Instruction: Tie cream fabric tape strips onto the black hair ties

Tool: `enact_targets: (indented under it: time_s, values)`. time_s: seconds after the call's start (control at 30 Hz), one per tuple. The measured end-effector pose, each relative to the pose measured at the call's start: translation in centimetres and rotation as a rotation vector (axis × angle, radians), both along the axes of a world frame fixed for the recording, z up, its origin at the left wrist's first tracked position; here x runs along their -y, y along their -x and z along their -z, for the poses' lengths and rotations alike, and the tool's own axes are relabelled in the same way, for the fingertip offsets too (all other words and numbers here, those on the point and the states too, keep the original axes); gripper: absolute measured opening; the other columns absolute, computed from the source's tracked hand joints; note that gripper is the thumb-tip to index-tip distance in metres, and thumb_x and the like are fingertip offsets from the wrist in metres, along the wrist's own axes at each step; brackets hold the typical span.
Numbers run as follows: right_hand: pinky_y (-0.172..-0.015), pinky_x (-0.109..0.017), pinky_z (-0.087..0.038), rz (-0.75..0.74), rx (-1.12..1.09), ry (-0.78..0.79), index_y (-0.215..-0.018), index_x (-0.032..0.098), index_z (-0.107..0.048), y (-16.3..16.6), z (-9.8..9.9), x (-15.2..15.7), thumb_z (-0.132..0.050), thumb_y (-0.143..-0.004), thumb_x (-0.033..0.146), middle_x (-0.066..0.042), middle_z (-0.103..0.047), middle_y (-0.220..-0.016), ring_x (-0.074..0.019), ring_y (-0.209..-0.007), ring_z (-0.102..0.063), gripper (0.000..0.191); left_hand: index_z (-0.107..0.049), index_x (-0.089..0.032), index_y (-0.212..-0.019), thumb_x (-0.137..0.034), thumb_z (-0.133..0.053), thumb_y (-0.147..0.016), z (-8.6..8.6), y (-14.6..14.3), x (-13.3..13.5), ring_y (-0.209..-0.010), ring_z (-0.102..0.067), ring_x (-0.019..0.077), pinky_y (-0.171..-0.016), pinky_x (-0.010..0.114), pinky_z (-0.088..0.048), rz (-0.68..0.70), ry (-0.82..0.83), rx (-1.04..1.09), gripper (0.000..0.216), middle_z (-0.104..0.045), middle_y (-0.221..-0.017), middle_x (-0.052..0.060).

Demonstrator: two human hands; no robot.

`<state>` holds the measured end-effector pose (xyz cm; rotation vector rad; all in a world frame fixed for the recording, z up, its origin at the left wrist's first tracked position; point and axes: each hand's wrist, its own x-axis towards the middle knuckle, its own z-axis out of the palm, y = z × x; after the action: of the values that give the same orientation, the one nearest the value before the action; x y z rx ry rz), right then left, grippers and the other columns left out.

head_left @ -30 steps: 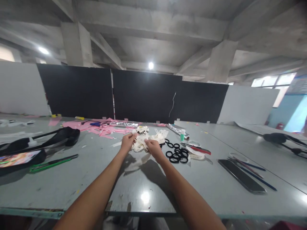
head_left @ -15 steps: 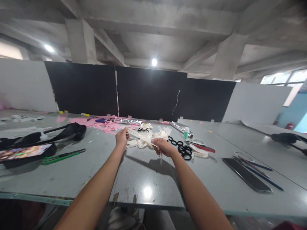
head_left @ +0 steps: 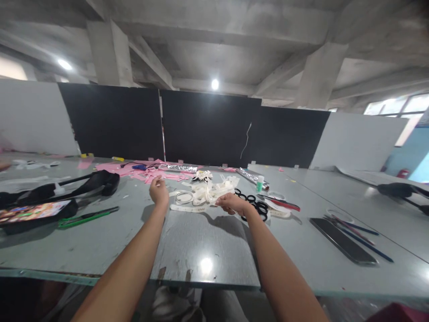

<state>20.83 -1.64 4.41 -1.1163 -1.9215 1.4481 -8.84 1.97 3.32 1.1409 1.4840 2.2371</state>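
Observation:
My left hand (head_left: 158, 192) hovers just above the grey table (head_left: 201, 241), fingers curled in, with nothing visible in them. A flat white ribbon strip (head_left: 187, 208) lies on the table right of that hand. My right hand (head_left: 233, 204) rests low on the table, fingers pinched on a piece of white ribbon at the edge of a loose pile of white ribbon (head_left: 211, 191). A white ribbon loop (head_left: 184, 197) lies between the hands. Several black rings (head_left: 256, 206) sit just right of my right hand.
Left: a black bag (head_left: 97, 183), a phone with a lit screen (head_left: 31, 211), a green cutter (head_left: 87, 217). Behind: pink paper scraps (head_left: 147, 174), foil rolls (head_left: 250, 177), a green glue bottle (head_left: 259, 184). Right: red scissors (head_left: 283, 204), a dark phone (head_left: 342, 246), blue pens (head_left: 360, 241).
The strip that both hands held stretched above the table now lies flat on it. My left hand has let go and lifted away; my right hand has dropped to the table.

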Motion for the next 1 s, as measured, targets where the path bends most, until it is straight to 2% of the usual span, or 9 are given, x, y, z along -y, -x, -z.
enact_targets:
  time_s: [0.07,0.2,0.3,0.57,0.7,0.77,0.87,0.93,1.0]
  values:
    - [-0.035,-0.019,-0.02,-0.026,0.035,0.013,-0.07,0.015,-0.057,0.3,0.1,0.0,-0.064,-0.071,0.041,0.007,-0.038,-0.045,-0.0053,-0.038,-0.029,0.026,-0.062,-0.021,-0.094,-0.029,-0.057,-0.073,-0.9,-2.1,1.1,-0.088,-0.054,0.0184,-0.073,0.028,-0.042,0.063,-0.048,-0.112,0.023,-0.062,-0.098,0.003]
    - [-0.035,-0.019,-0.018,-0.059,0.02,0.025,-0.072,0.014,-0.059,0.7,0.0,0.3,-0.065,-0.07,0.04,0.007,-0.037,-0.045,-0.0049,-0.038,-0.027,0.027,-0.066,-0.016,-0.085,-0.043,-0.057,-0.075,-1.6,-7.7,3.5,-0.075,-0.058,0.0179,-0.067,0.026,-0.043,0.84,0.045,-0.444,0.03,-0.065,-0.079,0.005]
    - [-0.035,-0.019,-0.017,-0.064,-0.03,0.035,-0.068,0.014,-0.056,0.7,-0.4,0.7,-0.066,-0.07,0.044,0.008,-0.033,-0.045,-0.0045,-0.038,-0.026,0.031,-0.066,-0.014,-0.082,-0.053,-0.053,-0.076,-0.7,-9.5,4.0,-0.053,-0.051,0.0129,-0.053,0.025,-0.04,1.185,0.262,-0.54,0.041,-0.058,-0.061,0.002]
    - [-0.036,-0.02,-0.012,0.01,-0.102,0.002,-0.06,0.017,-0.045,-0.3,-1.4,0.7,-0.067,-0.069,0.049,0.007,-0.034,-0.044,-0.0033,-0.037,-0.022,0.04,-0.049,-0.018,-0.068,-0.05,-0.067,-0.068,-0.6,-6.5,3.2,-0.037,-0.024,0.005,-0.038,0.019,-0.018,1.234,0.443,-0.371,0.036,-0.032,-0.044,-0.009]
    - [-0.038,-0.021,-0.012,0.223,-0.124,-0.084,-0.06,0.019,-0.041,-2.6,-1.3,-0.2,-0.065,-0.07,0.05,0.008,-0.031,-0.044,-0.004,-0.037,-0.02,0.04,-0.04,-0.019,-0.066,-0.048,-0.065,-0.071,-0.8,-5.7,2.9,-0.038,-0.02,0.0042,-0.039,0.019,-0.014,1.199,0.411,-0.265,0.039,-0.027,-0.046,-0.01]
    - [-0.038,-0.022,-0.016,0.431,-0.053,-0.199,-0.057,0.02,-0.041,-3.5,-1.1,-0.9,-0.06,-0.073,0.049,0.008,-0.029,-0.041,-0.0059,-0.037,-0.022,0.039,-0.04,-0.019,-0.067,-0.049,-0.064,-0.073,-0.7,-5.7,2.7,-0.038,-0.02,0.0042,-0.04,0.019,-0.014,1.172,0.399,-0.275,0.038,-0.028,-0.046,-0.01]
    - [-0.045,-0.024,-0.028,0.733,0.067,-0.542,-0.054,0.018,-0.047,-3.2,-0.9,-1.6,-0.054,-0.076,0.047,0.003,-0.039,-0.044,-0.0107,-0.045,-0.036,0.037,-0.046,-0.018,-0.069,-0.048,-0.064,-0.073,-0.6,-6.3,2.8,-0.039,-0.022,0.0044,-0.04,0.019,-0.015,1.161,0.4,-0.334,0.036,-0.03,-0.045,-0.009]
    - [-0.057,-0.025,-0.037,0.716,0.01,-0.767,-0.063,0.017,-0.056,-1.6,-0.9,-1.5,-0.049,-0.079,0.046,-0.001,-0.054,-0.059,-0.0144,-0.06,-0.049,0.034,-0.05,-0.016,-0.071,-0.048,-0.065,-0.072,-0.6,-6.9,3.1,-0.039,-0.024,0.0043,-0.041,0.019,-0.016,1.212,0.398,-0.345,0.035,-0.032,-0.046,-0.008]
    - [-0.071,-0.027,-0.041,0.517,-0.122,-0.81,-0.079,0.016,-0.062,0.9,-1.0,-1.1,-0.045,-0.082,0.046,-0.005,-0.063,-0.083,-0.0173,-0.079,-0.055,0.035,-0.052,-0.015,-0.071,-0.048,-0.064,-0.073,-0.7,-7.5,3.5,-0.039,-0.026,0.0042,-0.041,0.02,-0.017,1.279,0.386,-0.349,0.035,-0.035,-0.048,-0.007]
